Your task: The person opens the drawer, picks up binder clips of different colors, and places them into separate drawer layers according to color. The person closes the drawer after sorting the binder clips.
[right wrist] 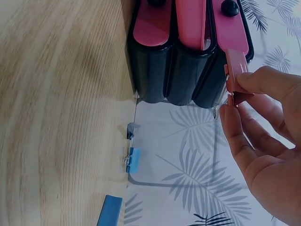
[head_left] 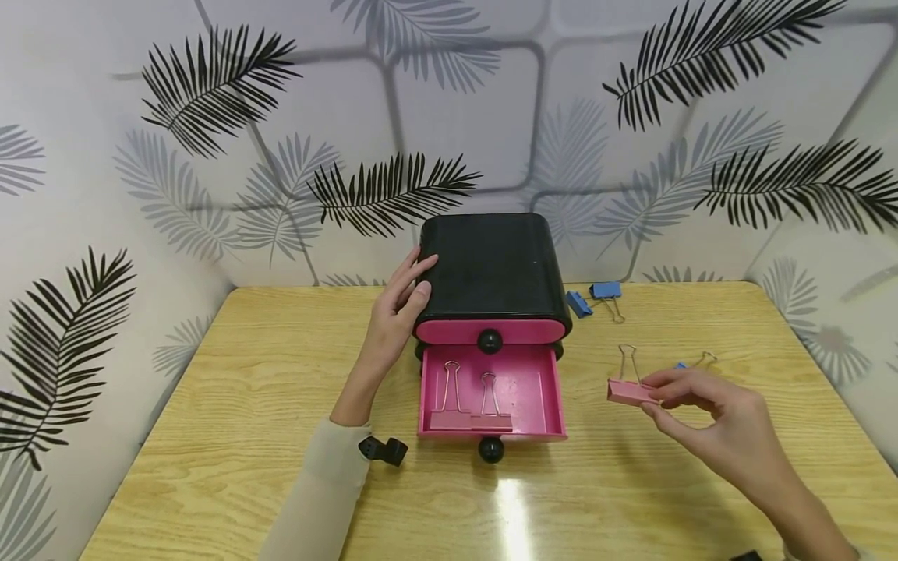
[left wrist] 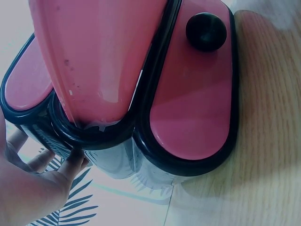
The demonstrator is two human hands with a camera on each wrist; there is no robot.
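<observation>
Head view alone shows two clips [head_left: 491, 422] inside the drawer [head_left: 535, 393]; right fingers [head_left: 677, 380] pinch another clip [head_left: 626, 392], left fingers [head_left: 419, 269] spread.

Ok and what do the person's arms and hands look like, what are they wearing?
The left hand and right hand are without gloves. On the left, a plain light beige sleeve ends at the wrist, with a small black fitting at its cuff. On the right, only a sliver of pale sleeve shows.
</observation>
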